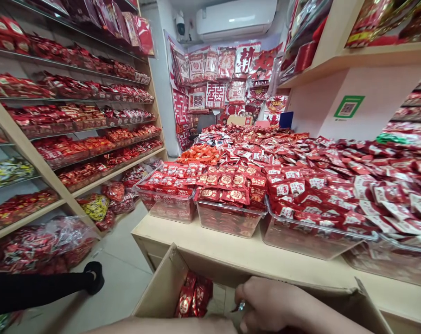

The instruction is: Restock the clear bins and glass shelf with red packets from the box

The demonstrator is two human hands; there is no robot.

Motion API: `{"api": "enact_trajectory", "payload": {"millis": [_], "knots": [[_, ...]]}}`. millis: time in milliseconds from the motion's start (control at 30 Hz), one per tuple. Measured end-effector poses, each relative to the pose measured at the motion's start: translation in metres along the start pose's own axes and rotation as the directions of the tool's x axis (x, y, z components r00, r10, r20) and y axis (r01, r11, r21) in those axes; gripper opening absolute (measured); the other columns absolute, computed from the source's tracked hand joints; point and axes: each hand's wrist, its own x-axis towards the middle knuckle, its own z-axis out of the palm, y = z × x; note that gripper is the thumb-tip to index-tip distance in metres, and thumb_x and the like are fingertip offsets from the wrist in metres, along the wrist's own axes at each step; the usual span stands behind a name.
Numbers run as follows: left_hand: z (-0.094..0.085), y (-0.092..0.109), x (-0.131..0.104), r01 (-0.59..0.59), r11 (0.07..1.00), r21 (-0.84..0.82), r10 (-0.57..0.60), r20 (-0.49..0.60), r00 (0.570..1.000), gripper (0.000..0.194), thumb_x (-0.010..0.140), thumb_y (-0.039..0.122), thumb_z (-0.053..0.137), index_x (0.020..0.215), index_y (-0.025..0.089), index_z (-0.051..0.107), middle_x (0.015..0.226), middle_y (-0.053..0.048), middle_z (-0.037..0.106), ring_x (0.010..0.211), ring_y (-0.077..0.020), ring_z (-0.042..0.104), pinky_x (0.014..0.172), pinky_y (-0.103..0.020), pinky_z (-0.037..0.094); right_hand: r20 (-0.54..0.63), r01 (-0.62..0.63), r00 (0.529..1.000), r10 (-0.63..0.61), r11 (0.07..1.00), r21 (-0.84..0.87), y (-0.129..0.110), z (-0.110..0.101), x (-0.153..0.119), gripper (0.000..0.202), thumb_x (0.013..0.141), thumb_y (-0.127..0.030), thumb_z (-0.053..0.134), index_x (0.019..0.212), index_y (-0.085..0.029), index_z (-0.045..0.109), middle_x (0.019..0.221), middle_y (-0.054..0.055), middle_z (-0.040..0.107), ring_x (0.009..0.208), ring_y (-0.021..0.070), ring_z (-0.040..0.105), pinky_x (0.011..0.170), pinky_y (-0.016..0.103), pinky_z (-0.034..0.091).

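Observation:
At the lower edge, my right hand [266,301] reaches into an open cardboard box [155,287] with its fingers curled in. A small shiny silvery thing [241,306] shows at those fingers; its kind is unclear. My left hand [213,324] lies low at the bottom edge, mostly cut off, and its fingers are hidden. Several red candy packets [193,297] with gold print rest in the box's left corner, beyond my left forearm. Just behind the box, a clear plastic bin [229,222] of red packets stands on a pale wooden counter [182,239].
More clear bins [301,236] heaped with red packets line the counter. Shelves [92,125] of red packets fill the left wall. A stuffed plastic bag [47,241] and a black-clad leg [40,290] with a black shoe are on the floor at left.

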Motion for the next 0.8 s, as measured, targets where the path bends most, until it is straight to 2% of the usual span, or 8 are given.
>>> {"api": "enact_trajectory", "payload": {"millis": [67, 167, 267, 367, 533, 700, 733, 800], "knots": [[-0.012, 0.009, -0.003, -0.026, 0.997, 0.074, 0.027, -0.011, 1.0, 0.009, 0.069, 0.023, 0.061, 0.076, 0.017, 0.059, 0.069, 0.002, 0.057, 0.063, -0.0117, 0.053, 0.055, -0.024, 0.042, -0.034, 0.026, 0.999, -0.024, 0.997, 0.066, 0.002, -0.003, -0.003, 0.04, 0.061, -0.041, 0.06, 0.095, -0.02, 0.062, 0.084, 0.008, 0.067, 0.074, 0.0265, 0.061, 0.056, 0.03, 0.044], [-0.037, 0.036, -0.015, -0.109, 0.985, 0.135, 0.129, -0.147, 0.981, 0.01, 0.056, 0.016, 0.066, 0.062, 0.016, 0.058, 0.053, 0.005, 0.051, 0.052, -0.0089, 0.045, 0.047, -0.02, 0.034, -0.19, 0.165, 0.976, -0.103, 0.923, 0.347, 0.003, -0.013, -0.009, 0.037, 0.06, -0.035, 0.064, 0.093, -0.019, 0.058, 0.081, 0.004, 0.065, 0.07, 0.0195, 0.06, 0.056, 0.026, 0.043], [-0.064, 0.066, -0.023, -0.243, 0.967, -0.082, 0.199, -0.355, 0.913, 0.013, 0.063, 0.023, 0.063, 0.07, 0.014, 0.057, 0.061, 0.003, 0.055, 0.056, -0.0083, 0.049, 0.052, -0.019, 0.038, -0.384, 0.332, 0.92, -0.081, 0.682, 0.652, 0.003, -0.028, -0.016, 0.029, 0.072, -0.031, 0.055, 0.096, -0.016, 0.051, 0.081, 0.004, 0.063, 0.067, 0.0146, 0.058, 0.056, 0.024, 0.046], [-0.081, 0.085, -0.018, -0.377, 0.889, -0.26, 0.194, -0.532, 0.824, 0.018, 0.063, 0.023, 0.064, 0.076, 0.014, 0.056, 0.065, 0.002, 0.057, 0.057, -0.0073, 0.052, 0.055, -0.019, 0.041, -0.499, 0.421, 0.866, 0.027, 0.498, 0.758, 0.008, -0.041, -0.02, 0.027, 0.077, -0.037, 0.05, 0.089, -0.013, 0.05, 0.072, 0.004, 0.061, 0.058, 0.0121, 0.057, 0.053, 0.025, 0.047], [-0.08, 0.087, -0.002, -0.546, 0.77, -0.329, 0.219, -0.668, 0.712, 0.024, 0.064, 0.019, 0.066, 0.086, 0.015, 0.056, 0.063, 0.004, 0.055, 0.057, -0.0045, 0.051, 0.057, -0.016, 0.041, -0.59, 0.525, 0.803, 0.081, 0.372, 0.765, 0.013, -0.046, -0.019, 0.026, 0.079, -0.039, 0.05, 0.073, -0.014, 0.049, 0.06, 0.001, 0.061, 0.052, 0.0105, 0.058, 0.053, 0.024, 0.046], [-0.071, 0.078, -0.002, -0.602, 0.705, -0.374, 0.152, -0.75, 0.643, 0.023, 0.066, 0.021, 0.065, 0.085, 0.015, 0.054, 0.065, 0.003, 0.054, 0.058, -0.0055, 0.051, 0.056, -0.016, 0.042, -0.56, 0.513, 0.81, 0.171, 0.256, 0.819, 0.01, -0.043, -0.012, 0.031, 0.07, -0.037, 0.062, 0.088, -0.015, 0.049, 0.065, 0.0, 0.062, 0.057, 0.0135, 0.061, 0.057, 0.028, 0.05], [-0.069, 0.076, -0.003, -0.607, 0.7, -0.377, 0.149, -0.754, 0.64, 0.025, 0.066, 0.021, 0.065, 0.088, 0.016, 0.053, 0.069, 0.002, 0.056, 0.061, -0.0064, 0.052, 0.057, -0.017, 0.043, -0.554, 0.506, 0.812, 0.186, 0.251, 0.825, 0.01, -0.042, -0.01, 0.033, 0.068, -0.036, 0.064, 0.089, -0.015, 0.048, 0.066, 0.0, 0.062, 0.058, 0.0137, 0.061, 0.057, 0.029, 0.05], [-0.064, 0.072, -0.005, -0.581, 0.706, -0.405, 0.161, -0.707, 0.688, 0.031, 0.066, 0.022, 0.065, 0.093, 0.017, 0.051, 0.076, 0.0, 0.058, 0.066, -0.0081, 0.053, 0.057, -0.018, 0.044, -0.563, 0.505, 0.798, 0.215, 0.272, 0.819, 0.01, -0.041, -0.007, 0.031, 0.067, -0.035, 0.065, 0.085, -0.016, 0.049, 0.065, 0.0, 0.062, 0.057, 0.013, 0.06, 0.056, 0.028, 0.05]]}}
